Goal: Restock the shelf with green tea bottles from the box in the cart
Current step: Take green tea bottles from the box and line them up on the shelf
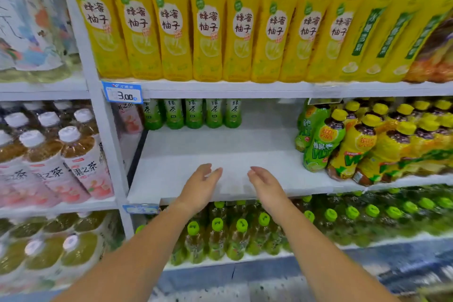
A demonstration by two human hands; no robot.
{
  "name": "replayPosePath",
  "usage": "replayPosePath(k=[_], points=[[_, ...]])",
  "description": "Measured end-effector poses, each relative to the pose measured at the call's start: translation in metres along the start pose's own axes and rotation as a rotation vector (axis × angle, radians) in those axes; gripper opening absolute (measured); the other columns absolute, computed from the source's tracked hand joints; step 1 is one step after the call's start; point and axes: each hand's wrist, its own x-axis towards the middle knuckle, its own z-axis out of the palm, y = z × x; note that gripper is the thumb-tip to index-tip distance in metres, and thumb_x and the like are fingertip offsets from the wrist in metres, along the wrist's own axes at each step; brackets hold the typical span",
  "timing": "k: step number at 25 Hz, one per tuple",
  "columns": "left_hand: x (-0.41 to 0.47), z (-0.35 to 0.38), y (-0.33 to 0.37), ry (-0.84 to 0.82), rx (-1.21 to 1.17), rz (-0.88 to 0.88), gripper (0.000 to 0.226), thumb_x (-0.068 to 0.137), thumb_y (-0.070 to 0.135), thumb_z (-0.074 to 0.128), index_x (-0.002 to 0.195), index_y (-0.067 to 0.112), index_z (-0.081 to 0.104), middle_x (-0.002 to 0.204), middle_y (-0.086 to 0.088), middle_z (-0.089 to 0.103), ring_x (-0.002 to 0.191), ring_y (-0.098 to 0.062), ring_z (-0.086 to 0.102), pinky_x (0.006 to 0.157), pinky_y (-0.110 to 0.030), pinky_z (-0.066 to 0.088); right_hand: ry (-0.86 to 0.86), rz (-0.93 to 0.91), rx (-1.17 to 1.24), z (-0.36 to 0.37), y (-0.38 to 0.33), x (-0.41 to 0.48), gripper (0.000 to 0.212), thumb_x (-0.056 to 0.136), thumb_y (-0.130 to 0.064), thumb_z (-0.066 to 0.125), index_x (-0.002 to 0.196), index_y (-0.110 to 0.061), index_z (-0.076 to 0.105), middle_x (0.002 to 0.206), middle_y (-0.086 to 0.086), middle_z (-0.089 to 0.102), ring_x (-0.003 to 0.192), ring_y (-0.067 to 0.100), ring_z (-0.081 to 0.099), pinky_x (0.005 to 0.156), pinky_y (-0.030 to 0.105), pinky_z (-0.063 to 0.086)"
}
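Note:
Several green tea bottles (193,113) with green labels stand in a row at the back of the middle white shelf (220,152). The shelf's front part is bare. My left hand (199,185) and my right hand (266,185) hover side by side over the shelf's front edge, palms facing each other, fingers apart, nothing in them. Neither the cart nor the box is in view.
Yellow honey-pomelo bottles (208,22) fill the shelf above. Green and yellow lemon tea bottles (343,140) lean at the right of the middle shelf. Green-capped bottles (218,235) stand on the shelf below. Pink peach tea bottles (78,162) fill the left bay behind a white upright (107,130).

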Motion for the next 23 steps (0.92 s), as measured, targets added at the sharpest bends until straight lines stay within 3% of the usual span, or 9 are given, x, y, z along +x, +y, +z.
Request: replayPosePath(k=[4,7,10,14,17,20,23], points=[[-0.058,-0.017,0.022,-0.048,0.01,-0.107,0.053,0.1,0.045,0.051,0.146,0.019,0.045,0.146,-0.002,0.049,0.117,-0.013,0.047,0.093,-0.027,0.036,-0.07,0.126,-0.059,-0.023,-0.024,-0.065,0.045,0.103,-0.04,0.047,0.144,-0.022,0.047,0.128,-0.008,0.051,0.119,0.013,0.049,0.105,0.032,0.039],[-0.101,-0.032,0.041,-0.066,0.036,-0.173,0.053,0.099,0.045,0.053,0.144,0.017,0.049,0.144,-0.001,0.052,0.117,-0.013,0.05,0.092,-0.027,0.038,-0.066,0.198,-0.053,-0.04,-0.042,-0.11,0.045,0.103,-0.037,0.048,0.145,-0.019,0.047,0.132,-0.004,0.054,0.112,0.011,0.051,0.094,0.027,0.038],[-0.152,-0.041,0.051,-0.102,0.051,-0.215,0.052,0.1,0.045,0.053,0.145,0.019,0.049,0.143,0.0,0.053,0.115,-0.011,0.05,0.092,-0.028,0.038,-0.087,0.248,-0.089,-0.051,-0.049,-0.159,0.047,0.104,-0.036,0.047,0.148,-0.019,0.044,0.14,0.001,0.052,0.118,0.014,0.05,0.095,0.027,0.036],[-0.222,-0.047,0.066,-0.237,0.057,-0.246,0.057,0.101,0.045,0.05,0.151,0.019,0.04,0.153,0.0,0.043,0.135,-0.018,0.044,0.097,-0.027,0.034,-0.086,0.356,-0.06,-0.063,-0.066,-0.234,0.052,0.103,-0.04,0.046,0.151,-0.021,0.038,0.152,0.001,0.043,0.136,0.02,0.044,0.096,0.028,0.036],[-0.269,-0.046,0.085,-0.279,0.056,-0.222,0.057,0.102,0.044,0.049,0.152,0.019,0.039,0.155,0.003,0.04,0.139,-0.017,0.04,0.098,-0.027,0.032,-0.019,0.381,-0.021,-0.075,-0.079,-0.292,0.052,0.104,-0.04,0.045,0.151,-0.021,0.037,0.153,0.001,0.042,0.136,0.02,0.044,0.096,0.029,0.035],[-0.304,-0.041,0.094,-0.315,0.043,-0.208,0.053,0.102,0.046,0.048,0.15,0.023,0.043,0.149,0.007,0.044,0.125,-0.007,0.043,0.098,-0.028,0.034,0.066,0.408,0.0,-0.088,-0.088,-0.34,0.052,0.104,-0.039,0.046,0.151,-0.02,0.038,0.153,-0.002,0.041,0.137,0.018,0.042,0.095,0.028,0.033],[-0.33,-0.025,0.095,-0.395,0.052,-0.185,0.051,0.101,0.047,0.05,0.146,0.025,0.046,0.146,0.009,0.046,0.124,-0.008,0.044,0.097,-0.03,0.034,0.175,0.423,0.002,-0.106,-0.084,-0.381,0.049,0.102,-0.041,0.048,0.148,-0.023,0.043,0.141,-0.007,0.05,0.121,0.01,0.047,0.093,0.028,0.035]])
